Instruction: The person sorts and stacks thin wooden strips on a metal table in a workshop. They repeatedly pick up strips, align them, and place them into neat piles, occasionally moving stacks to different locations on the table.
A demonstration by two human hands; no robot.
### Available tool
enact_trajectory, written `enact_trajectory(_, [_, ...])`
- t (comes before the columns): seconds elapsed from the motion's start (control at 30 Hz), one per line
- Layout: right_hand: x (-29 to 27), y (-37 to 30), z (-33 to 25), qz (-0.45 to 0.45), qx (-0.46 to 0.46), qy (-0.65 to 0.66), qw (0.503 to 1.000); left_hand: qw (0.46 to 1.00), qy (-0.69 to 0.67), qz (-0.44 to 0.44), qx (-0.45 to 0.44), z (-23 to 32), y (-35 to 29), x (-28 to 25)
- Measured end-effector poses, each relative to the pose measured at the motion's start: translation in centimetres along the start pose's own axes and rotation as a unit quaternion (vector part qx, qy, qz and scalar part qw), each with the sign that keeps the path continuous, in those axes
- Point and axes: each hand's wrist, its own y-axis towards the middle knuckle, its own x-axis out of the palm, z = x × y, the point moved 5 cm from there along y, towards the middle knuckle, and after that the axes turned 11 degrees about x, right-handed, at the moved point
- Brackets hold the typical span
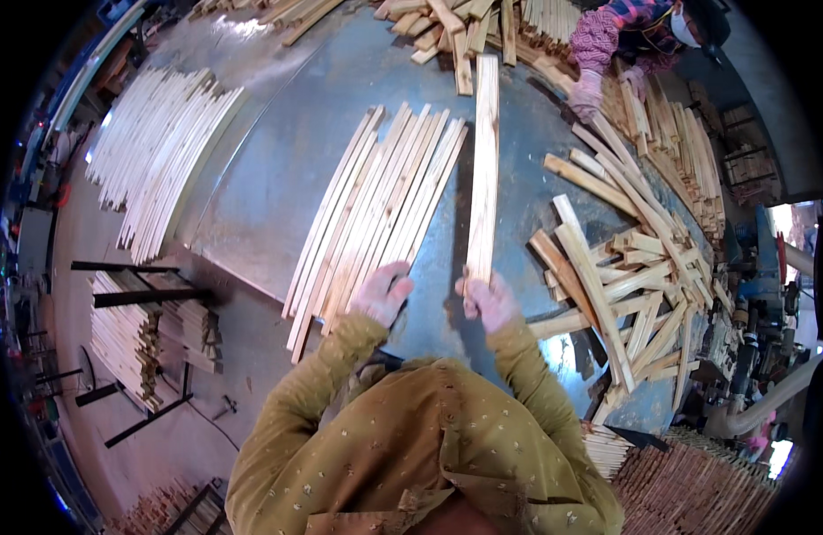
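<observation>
My right hand (491, 301) grips the near end of a long pale wooden strip (485, 169). The strip points away from me and slants slightly to the right. My left hand (384, 292) is beside the near right ends of a row of wooden strips (376, 205). Its thumb and fingers are apart, and I see nothing between them. Those strips lie side by side on the blue-grey metal table (278, 169), their near ends uneven. Both my hands look gloved.
A jumbled heap of wooden strips (634, 294) covers the table's right side. More loose pieces (447, 31) lie at the far edge. A co-worker's gloved hand (586, 96) reaches among wood at far right. Neat strips (162, 143) sit far left, and stacked wood (126, 334) stands below them.
</observation>
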Motion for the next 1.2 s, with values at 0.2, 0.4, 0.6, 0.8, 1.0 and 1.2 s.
enact_trajectory(0.2, [2.2, 14.1, -28.2, -0.058, -0.127, 0.082, 0.987, 0.987, -0.151, 0.013, -0.049, 1.0, -0.3, 2.6])
enact_trajectory(0.4, [-10.9, 11.7, -15.8, 0.171, -0.208, -0.341, 0.901, 0.975, -0.185, 0.051, -0.108, 1.3, 1.0, 3.6])
enact_trajectory(0.6, [-27.9, -8.4, -0.4, 0.453, 0.034, -0.669, 0.588, 0.95, -0.252, -0.065, -0.172, 0.5, 1.3, 9.3])
enact_trajectory(0.8, [-32.1, -11.3, 0.4, 0.369, 0.088, -0.603, 0.702, 0.957, -0.089, -0.272, -0.045, 7.4, 4.0, 18.7])
enact_trajectory(1.0, [-20.9, -9.0, -3.0, 0.221, -0.09, -0.297, 0.925, 0.8, -0.437, -0.31, -0.269, 8.8, 0.0, 26.3])
enact_trajectory(1.2, [-31.0, -9.1, -1.5, 0.364, 0.016, -0.578, 0.73, 0.805, -0.464, -0.06, -0.364, 6.1, 1.6, 23.9])
